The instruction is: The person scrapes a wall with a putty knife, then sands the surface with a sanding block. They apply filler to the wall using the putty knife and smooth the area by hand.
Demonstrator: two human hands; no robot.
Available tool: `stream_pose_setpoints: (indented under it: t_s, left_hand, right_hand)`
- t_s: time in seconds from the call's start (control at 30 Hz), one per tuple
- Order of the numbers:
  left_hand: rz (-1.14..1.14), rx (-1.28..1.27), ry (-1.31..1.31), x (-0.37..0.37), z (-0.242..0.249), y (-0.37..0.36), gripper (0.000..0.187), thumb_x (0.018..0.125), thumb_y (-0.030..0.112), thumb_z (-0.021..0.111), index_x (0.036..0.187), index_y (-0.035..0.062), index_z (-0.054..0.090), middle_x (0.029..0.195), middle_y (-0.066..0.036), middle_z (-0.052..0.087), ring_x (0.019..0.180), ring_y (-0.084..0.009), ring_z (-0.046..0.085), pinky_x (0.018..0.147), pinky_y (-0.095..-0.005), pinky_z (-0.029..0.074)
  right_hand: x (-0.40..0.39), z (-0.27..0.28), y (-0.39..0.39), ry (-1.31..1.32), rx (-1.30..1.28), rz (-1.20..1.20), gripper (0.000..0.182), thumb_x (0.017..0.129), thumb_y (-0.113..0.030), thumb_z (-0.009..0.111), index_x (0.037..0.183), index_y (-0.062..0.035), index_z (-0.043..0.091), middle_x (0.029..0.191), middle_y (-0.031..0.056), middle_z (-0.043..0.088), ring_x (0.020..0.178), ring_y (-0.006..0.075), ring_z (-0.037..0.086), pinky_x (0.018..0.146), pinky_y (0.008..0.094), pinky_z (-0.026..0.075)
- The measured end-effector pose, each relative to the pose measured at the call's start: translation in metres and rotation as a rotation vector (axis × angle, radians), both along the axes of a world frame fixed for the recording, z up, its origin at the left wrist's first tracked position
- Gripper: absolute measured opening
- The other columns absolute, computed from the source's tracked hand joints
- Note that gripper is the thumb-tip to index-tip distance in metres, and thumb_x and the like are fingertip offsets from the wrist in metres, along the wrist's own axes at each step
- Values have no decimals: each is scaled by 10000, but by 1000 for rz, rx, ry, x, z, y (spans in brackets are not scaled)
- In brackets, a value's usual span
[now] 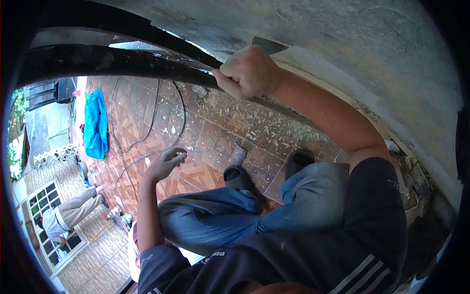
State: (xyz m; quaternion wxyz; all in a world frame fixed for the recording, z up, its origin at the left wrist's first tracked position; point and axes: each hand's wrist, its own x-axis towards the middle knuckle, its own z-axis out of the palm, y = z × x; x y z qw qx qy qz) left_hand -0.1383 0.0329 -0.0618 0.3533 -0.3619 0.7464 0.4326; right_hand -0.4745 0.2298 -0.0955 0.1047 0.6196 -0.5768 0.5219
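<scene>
My right hand (pixel 249 73) is raised to the dark beam (pixel 132 63) along the wall, its fingers closed in a fist. A small bit of a yellowish handle (pixel 236 79) shows between thumb and fingers; the rest of what it holds is hidden, and I cannot tell its kind. A dark flat piece (pixel 268 45) sticks out just behind the knuckles, against the rough grey wall (pixel 352 54). My left hand (pixel 166 164) hangs over the tiled floor beside my knee, empty, with fingers loosely bent and apart.
Pale chips and flakes litter the brown tiled floor (pixel 205 137) under the beam. A dark cable (pixel 183 112) loops across it. Between my sandals lies a small flat block (pixel 237 156). Farther left are a blue cloth (pixel 95 125) and another person (pixel 68 210) by a window.
</scene>
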Motion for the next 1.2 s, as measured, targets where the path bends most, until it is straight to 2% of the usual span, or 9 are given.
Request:
stream_pose_setpoints:
  t_s: [0.07,0.17,0.27,0.37,0.53,0.73,0.9,1.13,1.2]
  left_hand:
    - [16,-7,-60,7,0,-2,507,989,445,589,1260,15,596,1058,-103,669,942,-177,610,866,-329,501]
    - [57,5,-158,10,4,-2,534,987,452,585,1277,3,588,1078,-104,663,936,-180,604,873,-329,499]
    - [30,-32,-80,10,3,-2,520,987,446,586,1277,14,591,1086,-105,660,937,-182,604,876,-325,497]
    - [38,-5,19,7,10,5,514,987,444,585,1279,21,592,1069,-101,662,932,-181,605,874,-322,495]
    - [68,26,-70,19,4,-9,511,991,452,576,1276,28,594,1030,-87,664,930,-175,604,861,-318,495]
    - [49,2,12,4,4,-7,521,991,456,574,1278,21,588,1012,-81,663,909,-168,600,838,-320,500]
    - [41,22,-38,21,-3,-13,534,990,461,574,1277,11,584,1012,-86,667,895,-166,597,837,-320,500]
    - [21,-42,-17,13,8,-6,453,1008,384,558,1268,15,597,1049,-106,675,959,-178,628,842,-321,511]
    - [8,-36,-3,12,11,-1,450,1005,382,563,1266,17,599,1036,-102,678,944,-176,627,837,-322,510]
  right_hand:
    - [9,8,5,-53,40,46,445,860,-133,682,491,-138,434,434,63,418,367,237,464,376,354,355]
    - [25,45,4,32,-204,51,436,882,-149,663,492,-139,470,409,34,417,336,180,445,354,346,339]
    - [-36,-23,-9,-32,-24,-77,428,893,-152,646,499,-143,481,405,9,427,330,129,432,339,337,325]
    - [-22,-48,4,-114,99,-14,425,918,-176,614,512,-151,493,418,6,447,330,124,432,334,332,323]
    - [37,33,-1,-18,-78,128,420,886,-159,639,501,-153,474,445,16,461,365,161,473,354,337,355]
    - [-1,-7,-29,4,-61,32,401,836,-118,681,500,-151,464,453,36,442,386,209,490,396,367,374]
    - [32,36,-13,-20,-134,126,407,849,-157,683,498,-120,479,447,57,453,378,227,481,386,362,365]
    - [7,8,-20,-40,-44,-16,411,874,-163,661,498,-114,502,441,57,445,375,220,474,381,366,361]
    - [19,42,-10,-10,-67,40,411,892,-178,646,509,-111,513,439,54,451,366,213,459,380,371,359]
